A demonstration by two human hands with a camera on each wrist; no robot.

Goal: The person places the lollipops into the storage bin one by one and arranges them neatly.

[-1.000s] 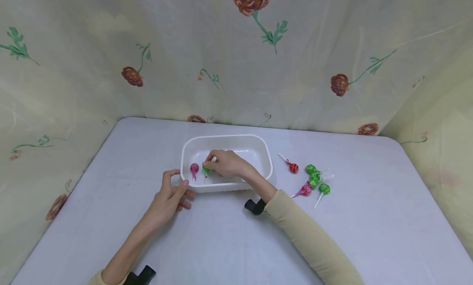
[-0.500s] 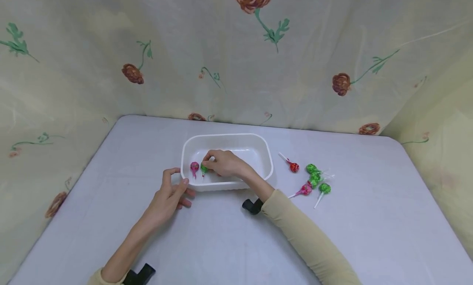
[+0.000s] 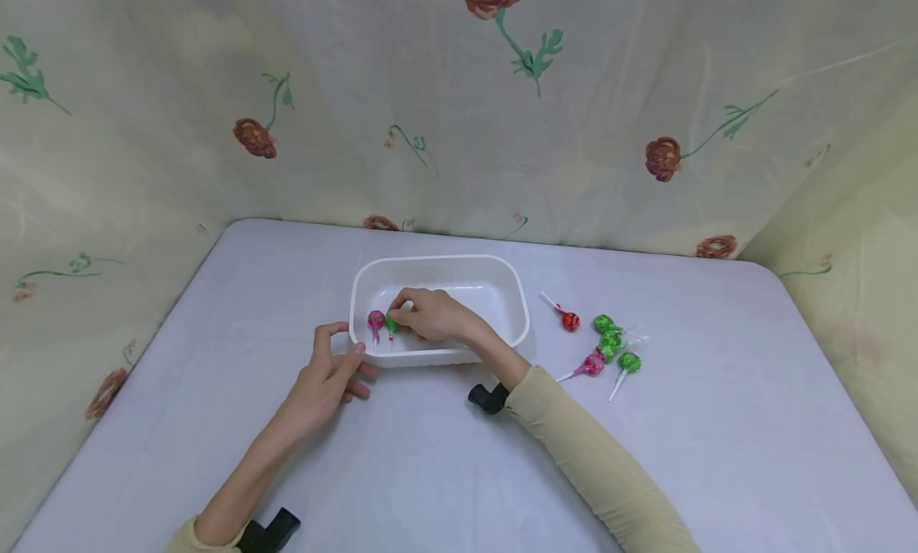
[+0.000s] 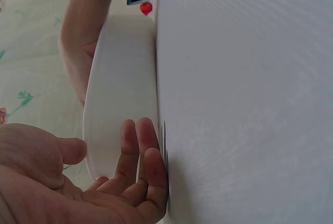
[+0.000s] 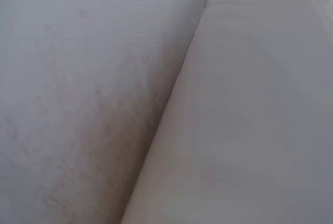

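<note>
In the head view my right hand (image 3: 433, 314) reaches into a white plastic tray (image 3: 502, 276) and pinches a green-wrapped lollipop (image 3: 391, 324) near its floor. The fingers partly cover the candy, and its stick points toward me. Close on its left, a pink lollipop (image 3: 376, 320) lies in the tray. My left hand (image 3: 323, 382) holds the tray's front left corner. From the left wrist, that hand (image 4: 125, 182) shows its thumb at the rim and its fingers along the outer wall (image 4: 122, 73). The right wrist view catches only some fingertips past the tray wall (image 5: 260, 94).
Right of the tray, a red lollipop (image 3: 570, 321) lies apart on the white tabletop (image 3: 459, 457). Farther right, green lollipops (image 3: 610, 345) and a pink one (image 3: 592, 365) bunch together, with another green lollipop (image 3: 629, 362) alongside. Flowered cloth (image 3: 588, 123) hangs behind the table.
My right hand has shifted slightly left inside the tray, bringing the green lollipop closer to the pink one. My left hand keeps its place at the corner.
</note>
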